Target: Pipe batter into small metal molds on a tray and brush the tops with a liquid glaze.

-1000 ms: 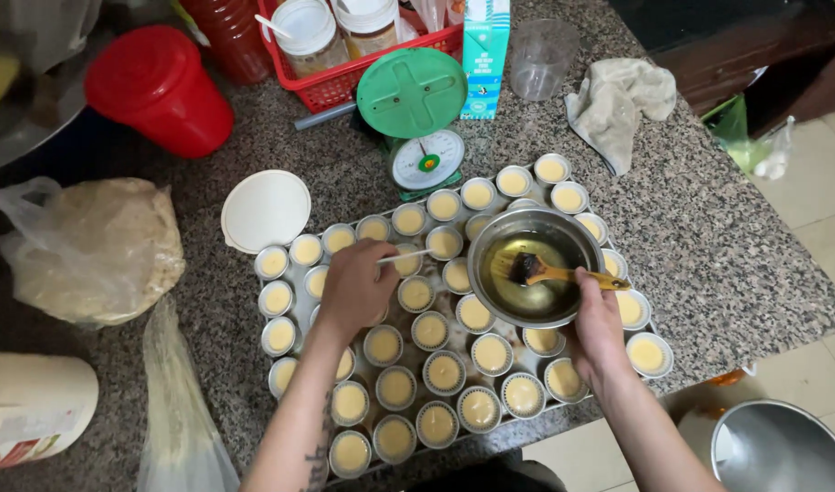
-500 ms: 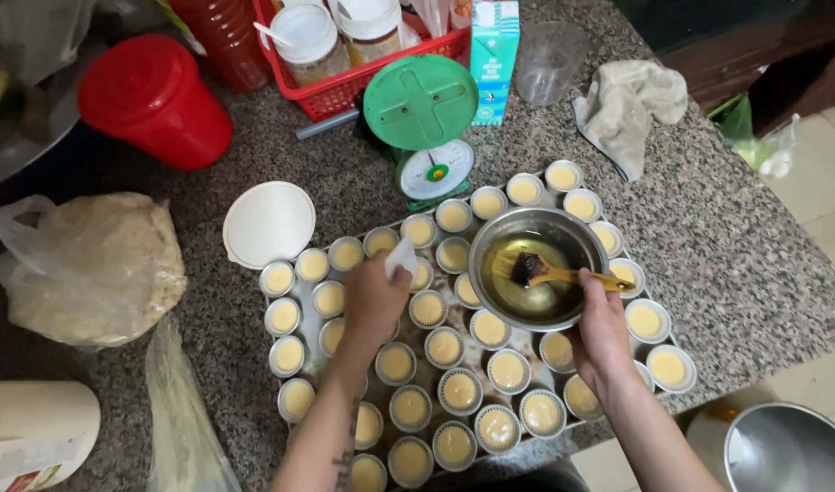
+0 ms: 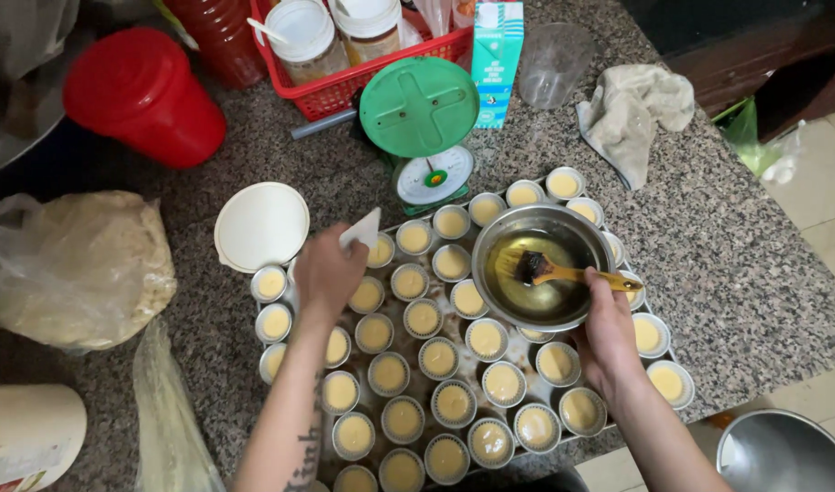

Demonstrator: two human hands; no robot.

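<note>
The left hand (image 3: 328,271) now pinches a small white lid (image 3: 361,228) lifted at eleven o'clock of the custard-filled cups (image 3: 438,357). The right hand (image 3: 609,339) stays grasping the round steel bowl (image 3: 537,264) holding a wooden brush (image 3: 563,271).

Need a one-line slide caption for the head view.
Left hand holds a white cup over filled cups; right hand steadies a steel bowl.

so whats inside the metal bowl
The metal bowl holds a shallow pool of yellowish oily liquid and a brush with dark bristles and a yellow handle lying across it. The right hand grips the rim. The cups beneath the bowl are covered.
</note>
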